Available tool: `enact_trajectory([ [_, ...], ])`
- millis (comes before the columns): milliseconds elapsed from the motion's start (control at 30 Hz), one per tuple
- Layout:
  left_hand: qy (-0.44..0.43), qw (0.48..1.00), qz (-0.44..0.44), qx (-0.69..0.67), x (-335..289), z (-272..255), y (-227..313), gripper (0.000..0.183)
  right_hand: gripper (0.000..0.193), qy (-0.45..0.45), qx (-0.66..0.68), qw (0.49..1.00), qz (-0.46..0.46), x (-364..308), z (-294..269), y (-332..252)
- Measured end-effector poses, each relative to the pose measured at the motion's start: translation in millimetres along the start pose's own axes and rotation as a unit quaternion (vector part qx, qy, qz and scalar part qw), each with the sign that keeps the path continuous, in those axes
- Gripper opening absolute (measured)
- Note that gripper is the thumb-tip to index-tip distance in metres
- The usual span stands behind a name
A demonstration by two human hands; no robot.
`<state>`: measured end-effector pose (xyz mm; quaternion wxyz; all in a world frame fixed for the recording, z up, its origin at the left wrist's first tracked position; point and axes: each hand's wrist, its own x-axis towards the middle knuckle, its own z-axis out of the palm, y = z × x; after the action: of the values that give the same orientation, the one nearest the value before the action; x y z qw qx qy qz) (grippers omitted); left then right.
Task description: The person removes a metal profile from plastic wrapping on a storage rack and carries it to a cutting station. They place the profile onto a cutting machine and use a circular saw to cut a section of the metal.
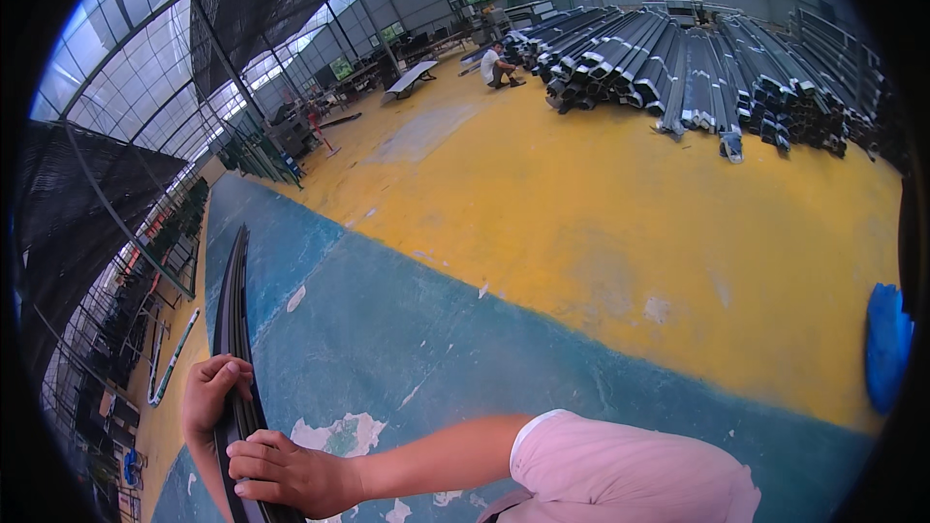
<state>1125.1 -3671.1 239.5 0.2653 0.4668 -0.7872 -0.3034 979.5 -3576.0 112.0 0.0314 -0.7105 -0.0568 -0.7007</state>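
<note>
A bundle of long dark metal profiles [230,315] runs from the lower edge up and away on my left, its far end narrowing over the blue-green floor. My left hand [215,392] grips it from the left side, with the fingers curled over the top. Nearer to me, my right hand [291,473] is wrapped over the same bundle, the arm reaching across from the right in a pink sleeve. The near end of the profiles passes out of the picture below, and part of my left forearm is hidden behind them.
Large stacks of wrapped profiles [668,63] lie at the far right on the yellow floor [542,194]. A person [494,68] squats beside them. Racks [126,320] line the left side, near a bent tube [174,358]. Something blue [886,349] stands at the right edge.
</note>
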Motion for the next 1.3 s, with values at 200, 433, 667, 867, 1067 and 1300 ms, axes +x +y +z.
enact_trajectory([
  [200,0.058,0.991,0.047,-0.108,71,-47,-35,0.028,0.070,-0.017,0.027,0.999,-0.035,20,-7,95],
  [433,0.049,0.995,0.049,-0.078,124,-95,-68,0.027,0.060,0.036,0.018,0.998,-0.048,27,11,165],
  [667,0.052,0.995,0.070,-0.046,141,-127,-89,0.029,0.056,0.020,0.023,0.999,-0.039,34,29,198],
  [867,0.060,0.996,0.054,-0.037,144,-138,-83,0.028,0.054,0.046,0.011,0.997,-0.054,35,47,212],
  [1067,0.052,0.997,0.046,-0.039,148,-137,-93,0.027,0.054,0.048,0.019,0.998,-0.046,32,47,216],
  [1300,0.062,0.996,0.051,-0.027,133,-149,-97,0.028,0.054,0.055,0.040,0.997,-0.044,38,56,211],
])
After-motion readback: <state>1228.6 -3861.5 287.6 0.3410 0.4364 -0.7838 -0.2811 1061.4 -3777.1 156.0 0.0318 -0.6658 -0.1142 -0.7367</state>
